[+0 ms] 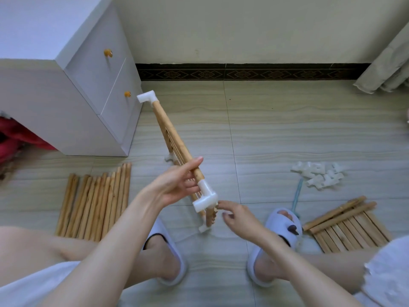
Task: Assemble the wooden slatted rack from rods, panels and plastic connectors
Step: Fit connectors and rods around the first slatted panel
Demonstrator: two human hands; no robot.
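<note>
A slatted panel [177, 149] is held on edge above the floor [287, 134] — its top rod [174, 136] gripped by the left hand [177, 185], while the right hand [234, 216], fingers loosely curled, apparently touches the near corner connector [205, 199] — contact is unclear.

No words, labels, brands or numbers can be read anywhere here. The dark skirting band [243, 74] carries only a diamond pattern.

Slatted panel [177, 149] on edge, white connectors [318, 175]
</note>
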